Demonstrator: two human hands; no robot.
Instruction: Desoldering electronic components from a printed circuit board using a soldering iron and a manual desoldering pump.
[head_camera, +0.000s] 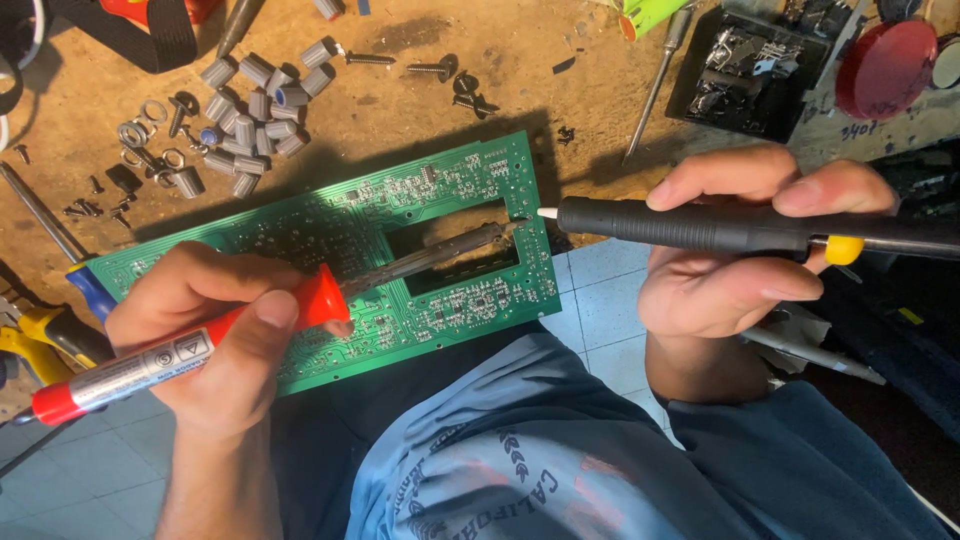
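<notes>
Left hand (215, 335): fingers wrapped tight around a soldering iron with a red and clear plastic handle (180, 355), held low at the left. Its metal shaft (440, 255) runs up and right across a green rectangular circuit board (340, 260), and the tip lies over the board's oblong cut-out, near its right end.

Right hand (745, 250): clamped on a black slim pen-shaped tool with a white tip and a yellow button (720, 228), held roughly level. The white tip points left and sits just beside the right edge of the board, close to the iron's tip. Whether the two tips touch cannot be told.

The board lies tilted, with its far edge over the brown scuffed wooden worktop (480, 50) and its near edge over the person's lap, above a grey-blue printed shirt (520, 450). The two hands are well apart, one at each end of the board.

On the worktop beyond the board: a heap of grey plastic knobs (250, 110), some metal washers (150, 135) and dark screws (430, 68). At upper right stand a black tray of metal parts (745, 70) and a red round lid (885, 65).
</notes>
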